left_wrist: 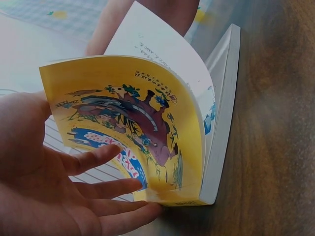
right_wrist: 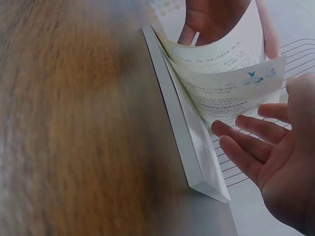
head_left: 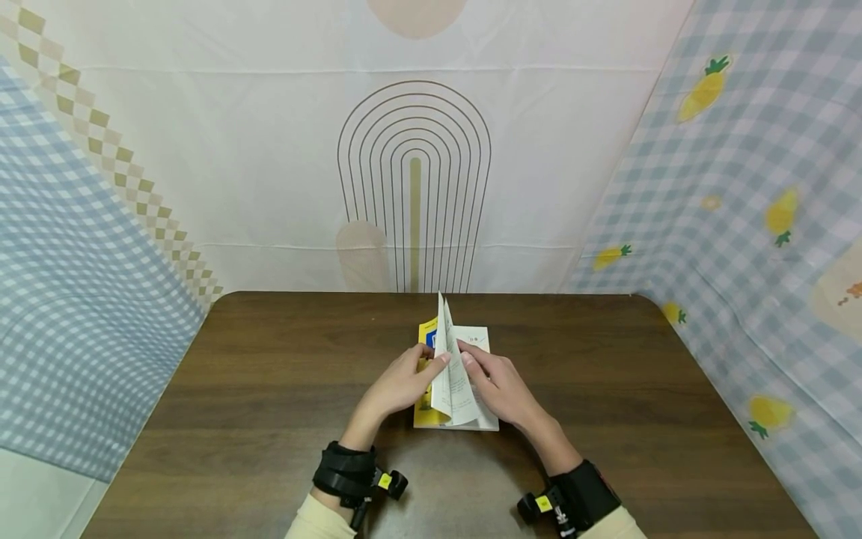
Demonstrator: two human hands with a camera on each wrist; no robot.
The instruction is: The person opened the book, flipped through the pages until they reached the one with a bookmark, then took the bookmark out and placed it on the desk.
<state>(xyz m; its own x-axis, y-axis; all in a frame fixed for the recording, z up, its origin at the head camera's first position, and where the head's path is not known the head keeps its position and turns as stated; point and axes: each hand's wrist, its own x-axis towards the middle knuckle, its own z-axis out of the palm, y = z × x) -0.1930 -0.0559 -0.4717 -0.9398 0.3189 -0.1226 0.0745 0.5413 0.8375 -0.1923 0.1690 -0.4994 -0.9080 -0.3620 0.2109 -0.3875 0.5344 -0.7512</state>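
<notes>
A paperback book [head_left: 474, 419] lies part-open on the table, several of its leaves standing up and curving. Its yellow cover [left_wrist: 118, 73], printed with a cartoon animal, is lifted on the left. My left hand [head_left: 402, 380] holds the raised cover and leaves, thumb over the inner page and fingers behind the cover. On the other side, my right hand [head_left: 501, 385] is at the standing printed page [right_wrist: 236, 91]. Its fingers [right_wrist: 256, 147] are spread and lightly bent beside that page; whether the fingertips touch it, I cannot tell.
The brown wooden table [head_left: 269, 359] runs around the book on all sides. A white cloth [head_left: 269, 172] with arch lines hangs behind it, with blue checked cloths [head_left: 741, 187] at the sides. Black straps with small cameras [head_left: 346, 471] circle both wrists.
</notes>
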